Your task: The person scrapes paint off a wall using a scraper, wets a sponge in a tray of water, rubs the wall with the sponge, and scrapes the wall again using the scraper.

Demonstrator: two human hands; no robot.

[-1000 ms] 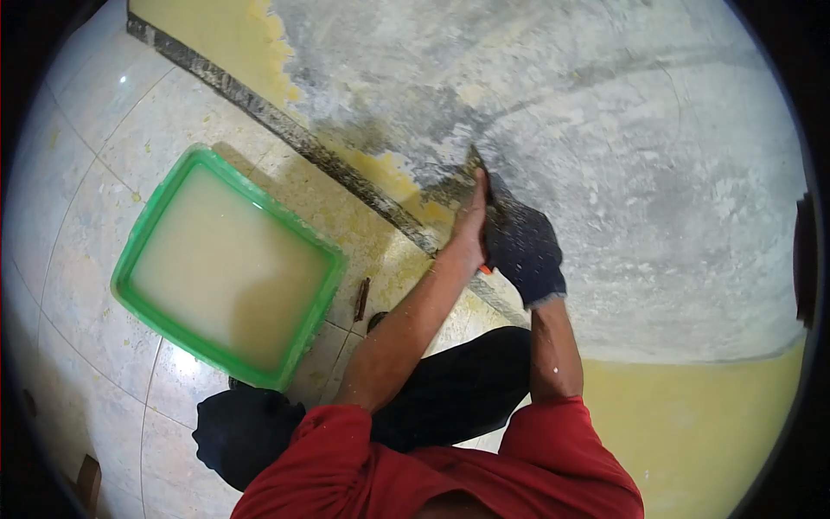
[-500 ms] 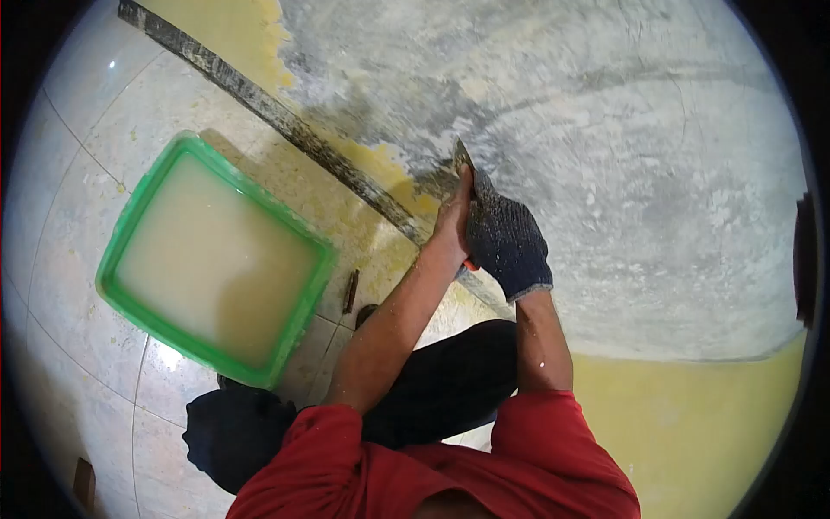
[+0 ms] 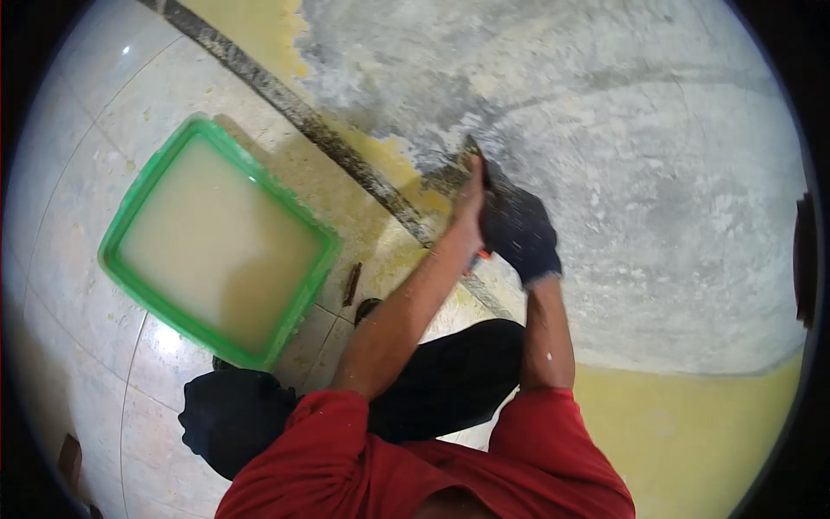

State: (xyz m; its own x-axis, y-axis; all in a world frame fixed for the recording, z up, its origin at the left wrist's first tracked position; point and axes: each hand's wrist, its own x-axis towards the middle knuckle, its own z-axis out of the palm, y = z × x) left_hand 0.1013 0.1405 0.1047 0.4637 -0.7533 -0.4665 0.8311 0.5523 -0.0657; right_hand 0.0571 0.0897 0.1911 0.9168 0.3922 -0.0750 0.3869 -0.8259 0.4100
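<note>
My right hand (image 3: 521, 227), in a dark knitted glove, is closed around a scraper (image 3: 472, 147) against the wall (image 3: 640, 199). The narrow blade tip shows beyond the fingers, and a bit of orange-red handle peeks out below. Bare and pressed alongside the glove, my left hand (image 3: 468, 208) also grips the scraper; most of its fingers are hidden. Around the blade, the wall surface is rough and grey, with ragged yellow paint left of it.
A green basin (image 3: 298, 309) of cloudy liquid stands on the tiled floor (image 3: 82, 199) to the left. A dark, speckled skirting strip (image 3: 303, 117) runs along the wall's foot. A small brown piece (image 3: 352, 284) lies by the basin. Paint flakes dot the floor.
Both hands and the scraper have shifted slightly right across the picture, and the gloved hand is blurred by motion. The view itself has moved a little.
</note>
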